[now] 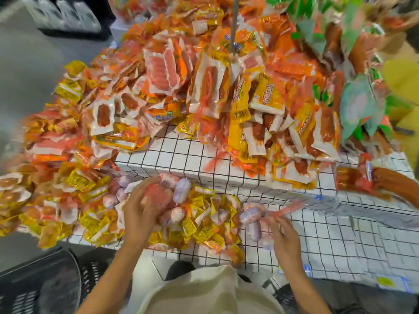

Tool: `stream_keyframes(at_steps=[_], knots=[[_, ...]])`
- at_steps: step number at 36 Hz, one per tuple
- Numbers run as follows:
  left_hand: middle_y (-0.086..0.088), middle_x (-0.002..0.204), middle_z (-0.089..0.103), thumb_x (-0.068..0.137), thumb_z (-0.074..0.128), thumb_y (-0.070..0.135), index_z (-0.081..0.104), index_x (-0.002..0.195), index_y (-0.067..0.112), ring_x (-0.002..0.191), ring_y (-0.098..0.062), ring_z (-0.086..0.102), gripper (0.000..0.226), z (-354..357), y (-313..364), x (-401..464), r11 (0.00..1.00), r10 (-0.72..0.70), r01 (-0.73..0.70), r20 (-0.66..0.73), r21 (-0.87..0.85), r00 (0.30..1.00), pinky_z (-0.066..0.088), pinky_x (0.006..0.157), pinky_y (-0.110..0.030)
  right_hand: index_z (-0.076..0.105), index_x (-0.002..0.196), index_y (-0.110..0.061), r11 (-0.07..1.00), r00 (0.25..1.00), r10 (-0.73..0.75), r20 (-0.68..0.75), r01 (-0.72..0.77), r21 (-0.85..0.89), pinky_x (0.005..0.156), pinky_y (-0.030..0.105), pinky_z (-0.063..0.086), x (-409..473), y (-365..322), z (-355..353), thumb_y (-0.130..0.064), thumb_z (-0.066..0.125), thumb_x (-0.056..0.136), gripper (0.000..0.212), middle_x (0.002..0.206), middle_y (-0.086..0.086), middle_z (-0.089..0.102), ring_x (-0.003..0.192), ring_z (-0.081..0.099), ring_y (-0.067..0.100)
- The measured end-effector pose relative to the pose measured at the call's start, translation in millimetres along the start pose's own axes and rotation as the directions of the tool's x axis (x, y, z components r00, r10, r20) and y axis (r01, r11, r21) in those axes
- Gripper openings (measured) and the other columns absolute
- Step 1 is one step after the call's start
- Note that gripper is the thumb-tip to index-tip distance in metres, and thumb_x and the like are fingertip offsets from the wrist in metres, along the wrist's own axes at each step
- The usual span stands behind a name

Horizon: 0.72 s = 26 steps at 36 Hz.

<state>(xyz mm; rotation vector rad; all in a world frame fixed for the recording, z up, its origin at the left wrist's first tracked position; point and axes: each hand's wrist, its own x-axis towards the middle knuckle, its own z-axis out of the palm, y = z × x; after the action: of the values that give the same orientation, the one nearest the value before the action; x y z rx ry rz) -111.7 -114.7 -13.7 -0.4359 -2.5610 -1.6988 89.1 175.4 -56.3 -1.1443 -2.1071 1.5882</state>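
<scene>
My left hand (140,209) lies on a red net bag of small pale sausages (172,191) at the near left of the table, its fingers curved over the bundle. My right hand (283,232) pinches the red net (285,210) of a second bunch of pale sausages (251,218), which rests on the cloth. The net's loose end stretches up to the right. Yellow snack packets (204,225) lie between the two bunches.
A big heap of orange, yellow and white sausage packets (204,87) covers the table (328,241), which wears a white grid cloth. Green packets (358,103) pile at the far right. Long brown sausages (385,180) lie at the right edge. A black basket (40,288) stands at the near left.
</scene>
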Motion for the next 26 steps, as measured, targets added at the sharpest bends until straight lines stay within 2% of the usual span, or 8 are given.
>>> stream_keyframes(at_steps=[3,5,8,14,17,19,21,26], knots=[[0.015,0.111,0.072,0.104,0.047,0.031,0.067,0.121,0.035,0.106,-0.003,0.065,0.027,-6.1,6.6,6.6,0.999,-0.036,0.036,0.015,-0.011,0.999,0.051,0.087,-0.019,0.072,0.102,-0.03,1.0,0.999,0.013,-0.047,-0.013,-0.009,0.068,0.002,0.041,0.8,-5.8,3.0,-0.031,0.052,0.105,0.02,0.096,-0.031,0.067,0.092,0.061,-0.012],[0.015,0.107,0.074,0.106,0.047,0.037,0.07,0.114,0.039,0.101,-0.003,0.067,0.025,-9.3,13.8,14.5,0.994,-0.11,0.11,0.01,-0.027,0.994,0.053,0.081,-0.023,0.071,0.1,-0.024,1.0,0.996,0.001,-0.089,-0.001,-0.001,0.067,0.004,0.042,2.2,-8.5,3.6,-0.031,0.05,0.106,0.022,0.092,-0.026,0.067,0.088,0.062,-0.008],[0.01,0.107,0.075,0.105,0.048,0.037,0.073,0.109,0.031,0.106,-0.011,0.068,0.026,-12.1,25.8,23.7,0.989,-0.129,0.131,0.023,-0.067,0.991,0.055,0.088,-0.028,0.065,0.091,-0.024,0.999,0.99,0.012,-0.141,-0.006,0.042,0.066,0.019,0.044,3.4,-15.4,0.5,-0.033,0.052,0.105,0.021,0.085,-0.01,0.069,0.082,0.063,0.0],[-0.004,0.104,0.076,0.106,0.048,0.028,0.074,0.105,0.011,0.104,-0.026,0.07,0.03,-6.9,57.9,27.0,0.985,-0.071,0.078,0.05,-0.151,0.996,0.053,0.094,-0.056,0.062,0.088,-0.014,0.992,0.987,-0.003,-0.158,0.023,0.121,0.067,0.023,0.044,5.5,-32.1,-14.7,-0.029,0.054,0.104,0.024,0.082,0.001,0.07,0.076,0.065,0.004],[-0.005,0.1,0.077,0.107,0.048,0.026,0.074,0.1,0.011,0.1,-0.025,0.072,0.03,-6.7,72.3,27.9,0.981,-0.039,0.044,0.028,-0.189,0.999,0.056,0.091,-0.052,0.064,0.09,-0.014,0.993,0.985,-0.025,-0.168,0.045,0.112,0.069,0.025,0.045,4.1,-36.5,-25.1,-0.032,0.053,0.104,0.025,0.077,-0.007,0.071,0.077,0.065,0.001],[-0.006,0.099,0.077,0.107,0.048,0.027,0.073,0.1,0.012,0.099,-0.026,0.073,0.03,-7.7,81.0,28.0,0.978,-0.029,0.035,0.029,-0.206,0.999,0.057,0.09,-0.048,0.063,0.088,-0.013,0.989,0.985,-0.06,-0.164,0.08,0.123,0.067,0.015,0.046,1.4,-42.9,-30.0,-0.031,0.052,0.104,0.027,0.076,-0.012,0.072,0.072,0.065,-0.002],[-0.007,0.099,0.077,0.107,0.047,0.024,0.072,0.101,0.009,0.099,-0.028,0.073,0.03,-8.8,88.8,26.8,0.975,-0.014,0.023,0.04,-0.223,0.999,0.058,0.09,-0.046,0.062,0.085,-0.01,0.98,0.986,-0.101,-0.134,0.122,0.158,0.065,0.007,0.047,-1.8,-51.7,-33.2,-0.026,0.051,0.106,0.028,0.072,-0.006,0.073,0.069,0.068,0.003],[-0.016,0.1,0.075,0.107,0.045,0.016,0.069,0.105,0.004,0.101,-0.034,0.071,0.028,-12.1,104.2,15.7,0.95,-0.015,0.021,0.023,-0.313,1.0,0.056,0.093,-0.043,0.06,0.083,-0.01,0.949,0.986,-0.163,-0.036,0.167,0.267,0.062,0.008,0.049,-8.1,-74.4,-40.8,-0.025,0.054,0.104,0.026,0.063,0.005,0.07,0.062,0.068,0.01]])
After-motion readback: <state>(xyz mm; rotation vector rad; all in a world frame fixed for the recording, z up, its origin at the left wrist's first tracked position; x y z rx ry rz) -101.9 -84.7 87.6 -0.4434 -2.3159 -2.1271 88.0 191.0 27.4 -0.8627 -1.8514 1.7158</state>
